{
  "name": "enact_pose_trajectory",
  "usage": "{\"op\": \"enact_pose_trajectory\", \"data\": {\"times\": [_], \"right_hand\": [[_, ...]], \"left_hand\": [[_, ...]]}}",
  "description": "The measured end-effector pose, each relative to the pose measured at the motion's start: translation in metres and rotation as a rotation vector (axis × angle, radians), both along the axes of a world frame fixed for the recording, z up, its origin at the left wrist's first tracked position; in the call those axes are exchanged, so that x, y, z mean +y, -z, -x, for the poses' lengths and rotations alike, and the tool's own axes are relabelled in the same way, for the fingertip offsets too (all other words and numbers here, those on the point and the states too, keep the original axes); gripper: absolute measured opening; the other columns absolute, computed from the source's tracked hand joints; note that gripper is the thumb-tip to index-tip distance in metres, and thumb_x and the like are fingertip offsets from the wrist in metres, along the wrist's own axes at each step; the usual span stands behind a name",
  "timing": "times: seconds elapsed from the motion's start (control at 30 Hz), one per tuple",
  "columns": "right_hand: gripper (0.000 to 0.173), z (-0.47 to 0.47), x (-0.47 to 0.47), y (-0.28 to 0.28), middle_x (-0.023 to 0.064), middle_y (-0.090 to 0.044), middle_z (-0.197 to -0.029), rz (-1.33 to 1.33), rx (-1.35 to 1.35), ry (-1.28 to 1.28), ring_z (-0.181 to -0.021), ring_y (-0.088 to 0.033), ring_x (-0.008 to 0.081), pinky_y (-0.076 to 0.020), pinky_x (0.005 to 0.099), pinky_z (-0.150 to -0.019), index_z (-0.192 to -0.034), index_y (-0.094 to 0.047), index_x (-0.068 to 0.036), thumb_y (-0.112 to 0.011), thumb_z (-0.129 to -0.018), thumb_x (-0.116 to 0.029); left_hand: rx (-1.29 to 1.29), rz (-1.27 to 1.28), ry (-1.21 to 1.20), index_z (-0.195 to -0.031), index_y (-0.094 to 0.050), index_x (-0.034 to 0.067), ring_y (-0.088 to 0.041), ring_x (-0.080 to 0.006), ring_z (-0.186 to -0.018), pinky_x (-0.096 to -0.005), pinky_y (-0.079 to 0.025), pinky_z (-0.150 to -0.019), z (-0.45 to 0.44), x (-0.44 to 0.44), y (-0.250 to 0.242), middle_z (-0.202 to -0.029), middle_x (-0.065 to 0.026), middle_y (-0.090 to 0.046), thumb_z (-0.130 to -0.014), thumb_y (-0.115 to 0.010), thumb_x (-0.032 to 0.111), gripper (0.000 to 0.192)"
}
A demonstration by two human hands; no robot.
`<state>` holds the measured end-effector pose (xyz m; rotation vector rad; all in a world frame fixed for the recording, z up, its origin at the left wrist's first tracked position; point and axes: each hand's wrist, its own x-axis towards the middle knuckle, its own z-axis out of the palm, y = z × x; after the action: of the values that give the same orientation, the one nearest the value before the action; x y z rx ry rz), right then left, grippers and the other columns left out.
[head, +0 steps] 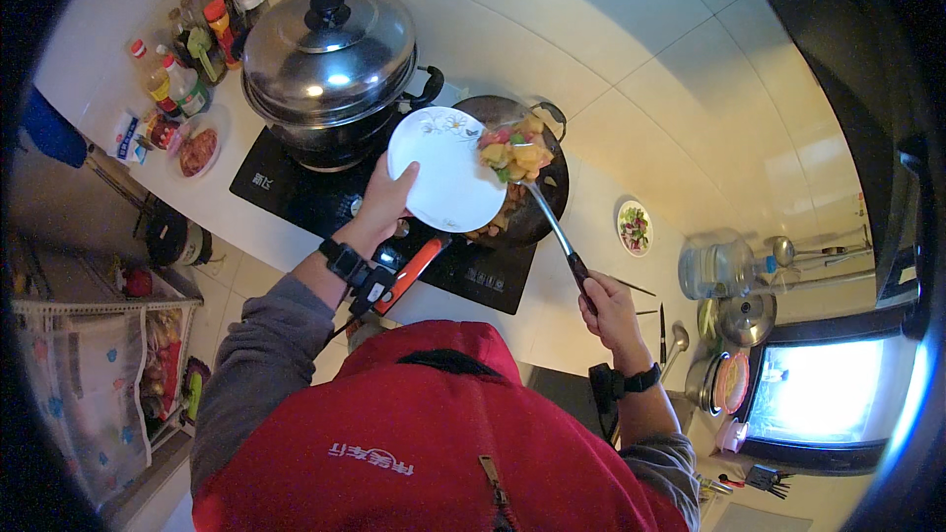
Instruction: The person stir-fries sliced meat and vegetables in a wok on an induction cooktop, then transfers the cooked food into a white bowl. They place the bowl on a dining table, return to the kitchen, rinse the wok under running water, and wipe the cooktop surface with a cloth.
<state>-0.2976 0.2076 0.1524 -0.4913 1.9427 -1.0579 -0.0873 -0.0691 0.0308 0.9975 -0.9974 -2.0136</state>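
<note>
My left hand (383, 199) grips the near left rim of a white plate (447, 177) with a flower pattern, held above the stove. My right hand (612, 308) holds the dark handle of a metal spatula (553, 218). Its blade is heaped with chunky cooked food (517, 153), yellow pieces with some green and red, at the plate's right edge. Below, partly hidden by the plate and spatula, a dark wok (543, 225) sits on the black cooktop (480, 281) with more food in it. The wok's orange handle (409, 275) points towards me.
A large lidded steel pot (329, 59) stands left of the wok. Bottles (192, 92) and a bowl of raw meat (198, 151) are at the left. To the right are a small dish of chopped vegetables (635, 229), a knife (663, 332), a ladle (678, 340) and a water jug (713, 268).
</note>
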Motion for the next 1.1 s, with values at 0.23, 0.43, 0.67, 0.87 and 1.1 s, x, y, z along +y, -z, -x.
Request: {"op": "enact_pose_trajectory", "data": {"times": [0.23, 0.43, 0.67, 0.87, 1.1], "right_hand": [[0.022, -0.01, -0.001, -0.002, 0.0011, -0.051, -0.062, -0.063, 0.34, -0.215, -0.054, -0.049, 0.008, -0.0404, 0.024, -0.048, -0.106, -0.063, -0.002, -0.059, -0.09, -0.016], [0.03, -0.018, 0.007, 0.0, 0.0129, -0.058, -0.072, 0.081, 0.8, -0.327, -0.067, -0.059, 0.0216, -0.0484, 0.0342, -0.062, -0.112, -0.061, -0.004, -0.064, -0.083, -0.009], [0.037, -0.032, 0.005, 0.005, 0.0153, -0.06, -0.078, 0.148, 1.073, -0.381, -0.07, -0.06, 0.0302, -0.0497, 0.0371, -0.063, -0.114, -0.061, -0.007, -0.068, -0.078, -0.008], [0.037, -0.031, 0.011, 0.009, 0.0159, -0.061, -0.079, 0.185, 1.079, -0.334, -0.071, -0.06, 0.0304, -0.0499, 0.0369, -0.064, -0.114, -0.061, -0.006, -0.068, -0.078, -0.008], [0.033, -0.025, 0.01, 0.012, 0.0049, -0.06, -0.071, 0.218, 0.611, -0.141, -0.059, -0.056, 0.0131, -0.0454, 0.0264, -0.053, -0.116, -0.061, -0.002, -0.065, -0.083, -0.008]], "left_hand": [[0.149, -0.056, 0.026, -0.132, -0.036, 0.01, -0.063, -0.0192, -0.093, -0.0356, -0.057, -0.065, 0.026, 0.003, 0.017, -0.114, -0.0116, -0.057, -0.094, -0.055, 0.028, 0.046], [0.207, -0.082, 0.025, -0.134, -0.033, 0.012, -0.063, -0.0189, -0.094, -0.034, -0.057, -0.069, 0.018, 0.004, 0.029, -0.117, -0.0101, -0.056, -0.096, -0.052, 0.031, 0.046], [0.198, -0.067, 0.023, -0.134, -0.032, 0.012, -0.062, -0.0204, -0.099, -0.0355, -0.057, -0.072, 0.008, 0.006, 0.022, -0.12, -0.012, -0.054, -0.097, -0.049, 0.032, 0.046], [0.15, -0.071, 0.007, -0.134, -0.032, 0.01, -0.062, -0.0219, -0.101, -0.036, -0.057, -0.075, -0.002, 0.01, 0.012, -0.122, -0.0128, -0.053, -0.097, -0.049, 0.031, 0.046], [0.182, -0.079, -0.026, -0.13, -0.037, 0.011, -0.061, -0.0201, -0.1, -0.036, -0.057, -0.076, -0.006, 0.013, 0.016, -0.118, -0.0079, -0.055, -0.095, -0.052, 0.033, 0.043]]}}
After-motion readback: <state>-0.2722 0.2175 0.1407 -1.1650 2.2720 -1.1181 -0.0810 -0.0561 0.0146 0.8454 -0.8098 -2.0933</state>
